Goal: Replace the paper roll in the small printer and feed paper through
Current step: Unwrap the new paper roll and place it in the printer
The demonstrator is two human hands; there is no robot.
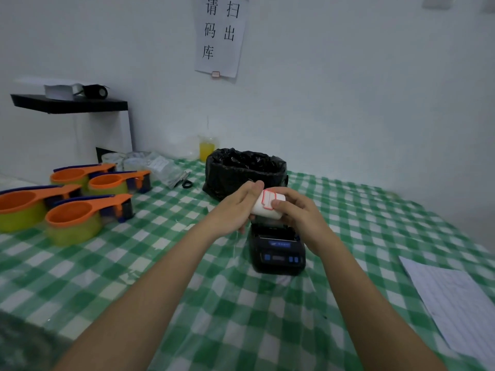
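While both forearms reached out over the green-and-white checked tablecloth (187, 303), the two hands met just above the small black printer (277, 253) and shared one paper roll (265, 206). The roll was white and short, a stubby cylinder tilted with its upper end toward the wall; a label outlined in red showed on its outer wrap. The left hand (237, 207) cupped its left side, thumb along the top and fingers wrapped beneath. The right hand (297, 210) gripped the right side, its thumb pressed on the label's edge and its fingers curled around the far face. The roll sat in the air, held clear of the printer, directly over the rear of the machine where the lid appeared open and a dark cavity showed. The printer's front panel carried a blue strip and small blue buttons. Behind the hands stood a bin lined with a black bag (245, 170). Orange scoops (80, 212) on green tubs sat well to the left, and a sheet of paper (455, 309) lay at the right.
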